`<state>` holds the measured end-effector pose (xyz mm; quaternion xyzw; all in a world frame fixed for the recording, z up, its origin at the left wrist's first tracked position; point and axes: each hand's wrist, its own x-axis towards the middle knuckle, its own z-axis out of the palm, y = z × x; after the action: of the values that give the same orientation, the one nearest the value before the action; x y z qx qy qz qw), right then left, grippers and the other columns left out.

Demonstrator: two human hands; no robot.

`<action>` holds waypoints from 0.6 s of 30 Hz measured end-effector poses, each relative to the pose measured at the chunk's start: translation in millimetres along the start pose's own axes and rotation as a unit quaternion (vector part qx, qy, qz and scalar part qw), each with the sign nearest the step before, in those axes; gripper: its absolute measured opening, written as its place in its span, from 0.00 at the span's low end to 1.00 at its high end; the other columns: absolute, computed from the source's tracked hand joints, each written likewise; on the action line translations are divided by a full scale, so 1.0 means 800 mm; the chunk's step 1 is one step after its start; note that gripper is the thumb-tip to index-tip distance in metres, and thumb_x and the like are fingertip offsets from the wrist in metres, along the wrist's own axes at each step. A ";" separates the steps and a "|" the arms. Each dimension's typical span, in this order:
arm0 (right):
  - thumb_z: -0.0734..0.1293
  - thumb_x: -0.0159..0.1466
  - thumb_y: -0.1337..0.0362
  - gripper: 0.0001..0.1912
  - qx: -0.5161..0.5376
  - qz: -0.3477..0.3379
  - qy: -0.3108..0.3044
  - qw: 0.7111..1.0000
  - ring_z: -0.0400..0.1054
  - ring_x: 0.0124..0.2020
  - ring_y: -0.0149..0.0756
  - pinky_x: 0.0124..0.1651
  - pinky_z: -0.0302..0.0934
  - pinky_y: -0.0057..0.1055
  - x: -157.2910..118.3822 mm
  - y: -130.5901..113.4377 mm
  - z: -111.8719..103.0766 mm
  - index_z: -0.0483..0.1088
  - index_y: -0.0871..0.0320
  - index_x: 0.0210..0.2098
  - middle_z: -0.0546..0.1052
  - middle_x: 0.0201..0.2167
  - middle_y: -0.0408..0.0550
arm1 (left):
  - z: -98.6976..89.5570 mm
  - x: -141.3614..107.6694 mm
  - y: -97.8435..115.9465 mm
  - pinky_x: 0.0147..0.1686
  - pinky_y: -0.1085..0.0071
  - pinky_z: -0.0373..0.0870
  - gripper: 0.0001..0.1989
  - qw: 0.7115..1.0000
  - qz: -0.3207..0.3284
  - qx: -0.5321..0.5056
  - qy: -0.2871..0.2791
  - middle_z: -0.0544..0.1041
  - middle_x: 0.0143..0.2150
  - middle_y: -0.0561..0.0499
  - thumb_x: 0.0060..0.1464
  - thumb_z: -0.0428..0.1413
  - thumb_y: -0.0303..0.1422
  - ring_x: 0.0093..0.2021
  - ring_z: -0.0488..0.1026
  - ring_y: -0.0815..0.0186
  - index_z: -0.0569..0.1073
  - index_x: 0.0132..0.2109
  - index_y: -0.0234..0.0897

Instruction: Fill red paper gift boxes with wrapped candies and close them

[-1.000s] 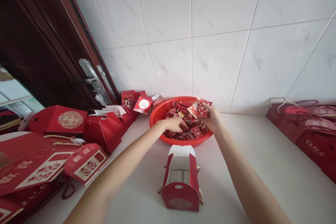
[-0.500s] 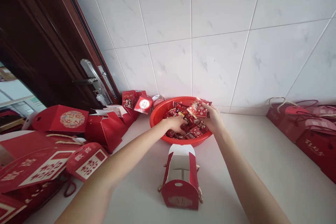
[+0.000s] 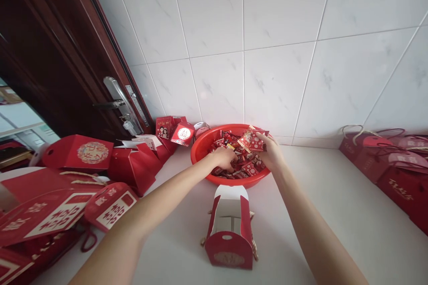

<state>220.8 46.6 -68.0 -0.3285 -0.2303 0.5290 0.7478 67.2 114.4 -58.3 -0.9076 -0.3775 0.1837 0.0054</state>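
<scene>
A red plastic basket point(image 3: 200, 142) full of wrapped candies point(image 3: 245, 170) stands against the tiled wall. My left hand point(image 3: 224, 158) reaches down into the candies, its fingers curled and partly hidden among the wrappers. My right hand point(image 3: 272, 153) is at the basket's right side, closed on red patterned candy packets point(image 3: 253, 140) held above the pile. In front of the basket stands an open red gift box point(image 3: 229, 247) with a white inside and rope at its sides.
Red gift boxes point(image 3: 78, 153) and bags crowd the left side. More red gift bags point(image 3: 397, 182) line the right edge by the wall. A dark door with a metal handle point(image 3: 117, 102) is at upper left. The white tabletop point(image 3: 284, 236) lies under everything.
My left hand has shifted slightly among the candies, its fingers more curled. My right hand keeps hold of the packets at nearly the same spot.
</scene>
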 end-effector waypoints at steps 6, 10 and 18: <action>0.77 0.47 0.66 0.10 -0.002 -0.001 -0.007 1.000 0.72 0.25 0.33 0.25 0.66 0.26 0.002 0.001 -0.002 0.74 0.57 0.26 0.79 0.24 0.41 | -0.007 -0.011 -0.006 0.46 0.63 0.72 0.16 0.995 -0.059 -0.005 0.078 0.76 0.50 0.47 0.51 0.62 0.40 0.50 0.76 0.52 0.78 0.47 0.44; 0.77 0.47 0.66 0.11 -0.007 -0.002 -0.002 1.000 0.72 0.25 0.33 0.24 0.66 0.26 0.001 0.001 -0.001 0.73 0.56 0.26 0.78 0.23 0.41 | -0.008 -0.012 -0.010 0.48 0.60 0.71 0.15 0.986 -0.107 -0.011 0.124 0.73 0.54 0.42 0.54 0.61 0.40 0.50 0.75 0.50 0.78 0.47 0.40; 0.76 0.49 0.67 0.09 -0.016 -0.002 0.003 1.000 0.73 0.25 0.34 0.24 0.65 0.26 0.001 0.001 -0.001 0.73 0.57 0.27 0.79 0.25 0.41 | -0.003 -0.010 -0.010 0.59 0.52 0.62 0.14 0.966 -0.172 -0.029 0.190 0.71 0.58 0.39 0.59 0.57 0.39 0.60 0.67 0.46 0.76 0.50 0.38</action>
<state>221.2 47.1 -69.3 -0.3419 -0.2367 0.5229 0.7440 57.7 115.1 -52.3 -0.8472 -0.5248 -0.0064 0.0822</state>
